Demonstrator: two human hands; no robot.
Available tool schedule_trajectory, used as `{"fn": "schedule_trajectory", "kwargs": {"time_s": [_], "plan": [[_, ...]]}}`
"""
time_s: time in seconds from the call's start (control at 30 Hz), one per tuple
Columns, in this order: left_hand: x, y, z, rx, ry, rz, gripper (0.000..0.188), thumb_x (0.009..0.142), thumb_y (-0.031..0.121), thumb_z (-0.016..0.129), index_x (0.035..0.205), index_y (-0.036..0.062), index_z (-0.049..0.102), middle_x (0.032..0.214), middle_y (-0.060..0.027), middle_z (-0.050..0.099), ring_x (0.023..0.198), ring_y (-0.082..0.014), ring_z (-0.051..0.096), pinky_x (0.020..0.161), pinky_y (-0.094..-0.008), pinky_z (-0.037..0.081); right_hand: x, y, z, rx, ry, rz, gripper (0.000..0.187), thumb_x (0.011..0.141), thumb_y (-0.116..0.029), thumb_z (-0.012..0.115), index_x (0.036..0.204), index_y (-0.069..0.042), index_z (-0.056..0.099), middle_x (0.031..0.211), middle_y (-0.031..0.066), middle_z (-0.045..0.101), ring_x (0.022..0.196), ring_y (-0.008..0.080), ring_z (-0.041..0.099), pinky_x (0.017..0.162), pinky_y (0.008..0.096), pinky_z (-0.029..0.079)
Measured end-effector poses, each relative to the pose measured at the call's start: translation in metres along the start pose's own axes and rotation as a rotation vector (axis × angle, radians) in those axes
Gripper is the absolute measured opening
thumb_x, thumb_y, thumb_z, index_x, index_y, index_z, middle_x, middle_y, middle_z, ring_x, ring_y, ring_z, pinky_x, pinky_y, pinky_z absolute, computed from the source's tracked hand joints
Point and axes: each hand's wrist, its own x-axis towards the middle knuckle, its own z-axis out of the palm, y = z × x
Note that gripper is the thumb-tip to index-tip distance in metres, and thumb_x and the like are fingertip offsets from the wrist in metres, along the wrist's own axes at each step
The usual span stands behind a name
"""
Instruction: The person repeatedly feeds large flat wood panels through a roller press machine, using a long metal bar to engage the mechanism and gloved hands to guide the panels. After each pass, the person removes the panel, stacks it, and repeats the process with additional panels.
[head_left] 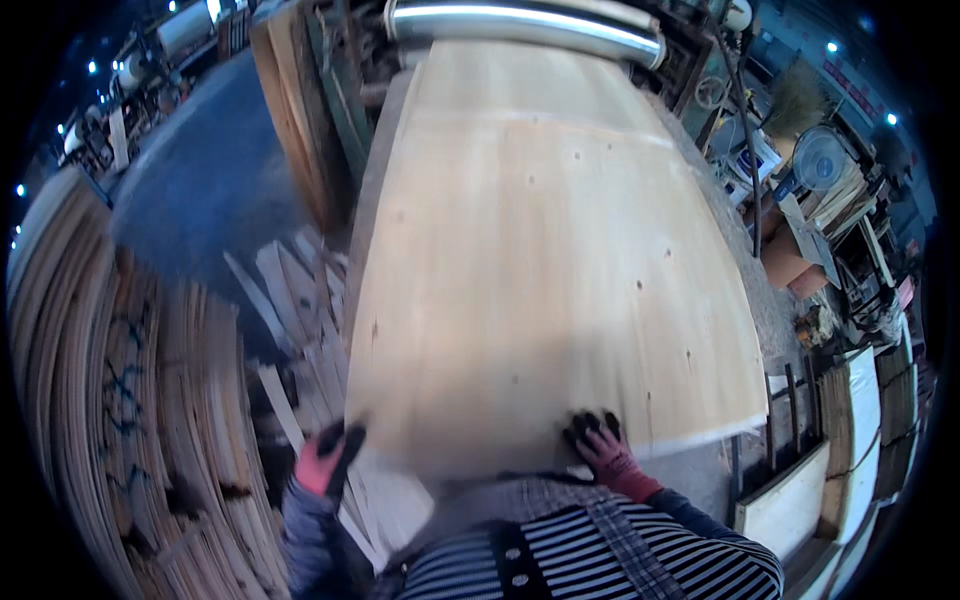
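A broad, pale wood veneer sheet (540, 270) lies before me, with small dark knots in its surface. Its far part runs up to a shiny metal roller (530, 28). My right hand (608, 455), in a red glove with black fingers, rests on the sheet's near edge, its fingers spread. At the near left corner is my left hand (328, 458), gloved alike. Its fingers are a little blurred but look parted, beside the sheet's edge and not wrapped round it. Another layer's edge crosses the far part of the sheet.
Stacked veneer (190, 420) stands at the left, and loose wood strips (300, 290) lie between it and the sheet. On the right are a fan (818, 160), a cardboard box (785, 250) and stacked panels (850, 440). Upright boards (290, 110) stand left of the roller.
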Motion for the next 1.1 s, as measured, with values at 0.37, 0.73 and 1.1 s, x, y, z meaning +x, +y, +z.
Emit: {"fn": "schedule_trajectory", "kwargs": {"time_s": [0.37, 0.73, 1.1], "plan": [[0.013, 0.056, -0.043, -0.145, 0.115, 1.027, 0.038, 0.083, 0.008, 0.045, 0.12, -0.0012, 0.039, 0.118, -0.0178, 0.046, 0.106, -0.0262, 0.048, 0.09, -0.0394, 0.039, -0.065, -0.028, -0.118, 0.236, 0.976, 0.406, 0.04, 0.074, -0.001, 0.049, 0.113, 0.005, 0.048, 0.109, 0.0193, 0.054, 0.104, 0.0296, 0.05, 0.093, 0.0369, 0.034], [0.036, -0.093, 0.088, 0.612, 0.197, 0.072, 0.067, 0.08, 0.038, 0.051, 0.13, 0.0014, 0.025, 0.132, -0.0216, 0.029, 0.122, -0.0354, 0.027, 0.102, -0.042, 0.018, 0.03, 0.01, -0.224, -0.348, 0.694, 0.017, 0.052, 0.059, -0.029, 0.062, 0.104, -0.004, 0.055, 0.1, 0.0089, 0.058, 0.09, 0.0256, 0.055, 0.083, 0.0383, 0.042], [0.046, -0.052, 0.068, 0.257, 0.302, -0.041, 0.033, 0.082, 0.022, 0.054, 0.106, 0.0004, 0.053, 0.099, -0.0118, 0.059, 0.095, -0.0201, 0.055, 0.084, -0.0296, 0.042, 0.258, 0.175, -0.161, -0.159, 0.778, 0.091, 0.05, 0.071, -0.031, 0.059, 0.115, -0.011, 0.048, 0.11, 0.0085, 0.053, 0.102, 0.0227, 0.049, 0.093, 0.0371, 0.032]]}}
